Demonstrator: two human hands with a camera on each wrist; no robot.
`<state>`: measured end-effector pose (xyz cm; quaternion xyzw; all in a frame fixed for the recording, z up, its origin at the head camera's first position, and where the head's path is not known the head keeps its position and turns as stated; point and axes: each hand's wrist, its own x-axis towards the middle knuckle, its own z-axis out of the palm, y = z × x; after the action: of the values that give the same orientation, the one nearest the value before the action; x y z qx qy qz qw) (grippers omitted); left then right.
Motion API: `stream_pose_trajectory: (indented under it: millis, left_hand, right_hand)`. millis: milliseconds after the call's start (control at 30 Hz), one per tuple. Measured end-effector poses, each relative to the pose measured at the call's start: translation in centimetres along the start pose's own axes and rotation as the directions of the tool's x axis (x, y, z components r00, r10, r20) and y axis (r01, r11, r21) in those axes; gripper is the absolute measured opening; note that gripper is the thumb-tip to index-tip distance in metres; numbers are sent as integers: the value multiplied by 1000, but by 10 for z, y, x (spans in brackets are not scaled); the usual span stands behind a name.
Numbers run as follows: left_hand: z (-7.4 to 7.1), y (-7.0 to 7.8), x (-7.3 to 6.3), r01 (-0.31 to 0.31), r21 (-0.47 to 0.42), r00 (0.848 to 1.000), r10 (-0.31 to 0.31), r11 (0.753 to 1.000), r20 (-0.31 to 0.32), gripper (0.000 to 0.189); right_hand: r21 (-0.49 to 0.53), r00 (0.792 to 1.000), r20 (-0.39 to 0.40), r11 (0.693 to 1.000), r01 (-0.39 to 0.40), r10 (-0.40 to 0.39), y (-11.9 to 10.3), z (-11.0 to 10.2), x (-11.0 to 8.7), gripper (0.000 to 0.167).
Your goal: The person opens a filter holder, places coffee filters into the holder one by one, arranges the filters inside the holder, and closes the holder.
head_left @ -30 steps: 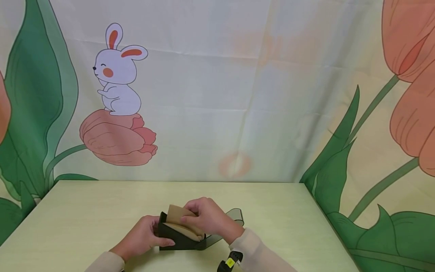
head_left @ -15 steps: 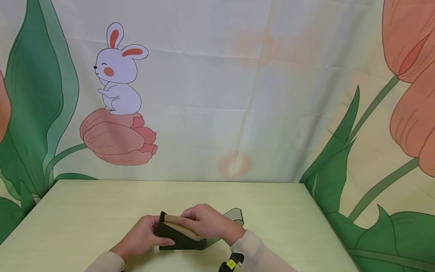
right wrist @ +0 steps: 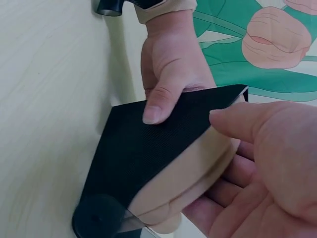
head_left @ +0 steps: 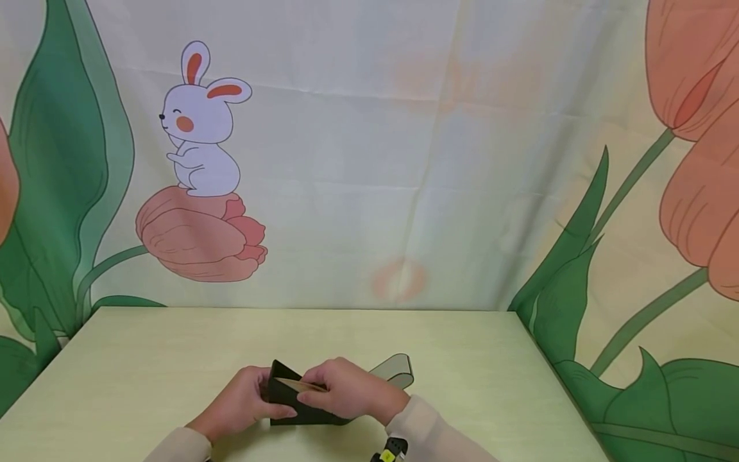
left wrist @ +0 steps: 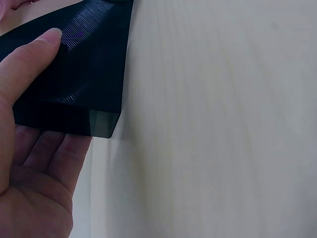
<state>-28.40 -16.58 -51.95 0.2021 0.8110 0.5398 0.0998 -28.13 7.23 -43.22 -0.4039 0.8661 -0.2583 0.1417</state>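
Note:
A black wedge-shaped holder (head_left: 314, 412) stands on the table with its slanted side open, and a stack of brown paper coffee filters (right wrist: 181, 176) sits inside. My left hand (head_left: 245, 396) grips its left end, thumb on the near wall and fingers round the end, as the left wrist view shows. Over the slanted opening, my right hand (head_left: 349, 393) pinches the filters, with the thumb at the near wall's upper edge and the fingers curled behind the papers. In the head view it hides most of the stack. A greyish see-through lid (head_left: 397, 368) is swung back to the right.
The pale wooden table (head_left: 161, 359) reaches back to a printed curtain (head_left: 335, 244) with a rabbit and tulips. A dark round hinge (right wrist: 99, 216) joins the lid at the holder's low end. A black wrist device (head_left: 391, 449) hangs below the right sleeve.
The brown filter that stood up above the holder has gone down into it. My right hand has moved lower and a little left with it. The left hand keeps its hold.

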Motion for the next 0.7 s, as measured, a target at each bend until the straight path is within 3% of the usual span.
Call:
stream_pose_trajectory:
  millis: [233,700]
  left_hand:
    - [0,-1,0,-2,-5,1000,2,1000,5,50]
    - [0,1,0,3,-1,1000,-3,1000,1,52]
  right_hand:
    - [-56,1000,1,998,-16,16,0,6,0,13]
    - [-34,998,-11,998,-54,54,3,11,-1,13]
